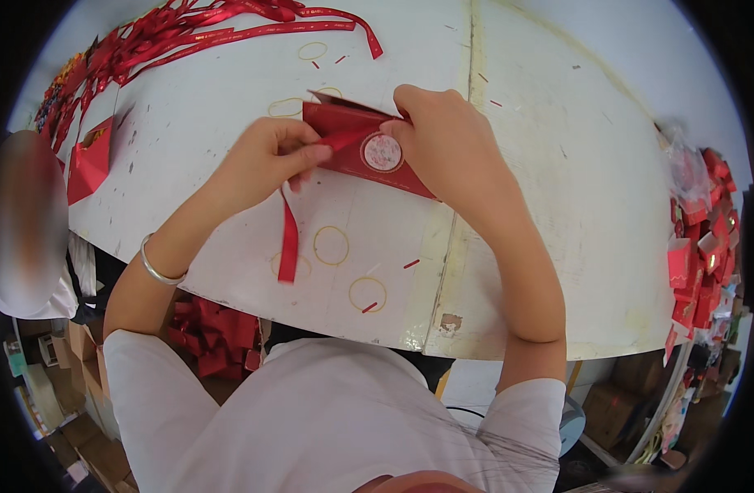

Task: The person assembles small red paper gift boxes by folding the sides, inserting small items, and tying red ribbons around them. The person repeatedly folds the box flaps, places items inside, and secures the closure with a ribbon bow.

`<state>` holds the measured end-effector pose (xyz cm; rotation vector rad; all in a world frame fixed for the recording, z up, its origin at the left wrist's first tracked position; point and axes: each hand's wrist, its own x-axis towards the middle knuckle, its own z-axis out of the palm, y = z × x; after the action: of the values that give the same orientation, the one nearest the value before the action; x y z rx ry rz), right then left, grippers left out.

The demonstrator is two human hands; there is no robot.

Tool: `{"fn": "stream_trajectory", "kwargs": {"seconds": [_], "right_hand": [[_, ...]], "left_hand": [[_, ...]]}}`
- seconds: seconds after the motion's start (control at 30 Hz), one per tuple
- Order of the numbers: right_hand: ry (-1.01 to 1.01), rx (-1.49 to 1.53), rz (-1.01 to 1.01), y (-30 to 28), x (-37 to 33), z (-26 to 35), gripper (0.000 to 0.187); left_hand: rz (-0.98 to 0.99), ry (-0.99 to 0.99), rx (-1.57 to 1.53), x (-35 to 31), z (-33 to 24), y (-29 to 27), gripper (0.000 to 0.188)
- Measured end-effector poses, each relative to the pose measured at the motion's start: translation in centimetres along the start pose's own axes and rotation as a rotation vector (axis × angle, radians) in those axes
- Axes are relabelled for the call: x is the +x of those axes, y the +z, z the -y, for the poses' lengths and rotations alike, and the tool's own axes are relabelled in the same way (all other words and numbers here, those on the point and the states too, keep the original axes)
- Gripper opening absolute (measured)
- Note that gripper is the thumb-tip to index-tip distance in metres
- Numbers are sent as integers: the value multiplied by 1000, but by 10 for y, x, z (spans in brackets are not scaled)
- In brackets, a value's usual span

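Note:
Between my hands, above the white table, is a red paper gift box (352,168) with a round pale floral label (382,152) on its front and a dark flap standing up at its back. My right hand (442,131) is closed on the box's right end, thumb on the front beside the label. At the left end my left hand (282,152) pinches a red ribbon (289,242), whose tail hangs down below the fingers onto the table. Part of the ribbon runs across the box's front; its course behind the box is hidden.
Red printed ribbons (188,37) lie heaped at the far left, near another red box (90,163). Yellow rubber bands (331,245) and red scraps (411,264) dot the white table (558,246). Many red boxes (697,263) are piled at the right. A blurred person (27,222) is at the left.

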<state>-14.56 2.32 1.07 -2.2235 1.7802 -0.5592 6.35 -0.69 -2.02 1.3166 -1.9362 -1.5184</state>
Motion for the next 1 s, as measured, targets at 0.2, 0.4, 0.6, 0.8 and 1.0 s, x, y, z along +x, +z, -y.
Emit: {"fn": "stream_trajectory", "kwargs": {"seconds": [0.2, 0.4, 0.6, 0.8, 1.0], "right_hand": [[24, 16, 97, -9, 0, 3, 26], [-40, -110, -81, 11, -2, 4, 25], [-71, -91, -110, 16, -3, 0, 33], [-101, -51, -111, 15, -4, -2, 32], [-93, -50, -97, 12, -4, 2, 24]], "left_hand": [[-317, 346, 557, -1, 3, 7, 9], [-68, 107, -83, -7, -1, 10, 24], [394, -312, -1030, -8, 14, 10, 48], [639, -234, -1267, -5, 31, 27, 35], [164, 48, -958, -11, 15, 26, 16]]}}
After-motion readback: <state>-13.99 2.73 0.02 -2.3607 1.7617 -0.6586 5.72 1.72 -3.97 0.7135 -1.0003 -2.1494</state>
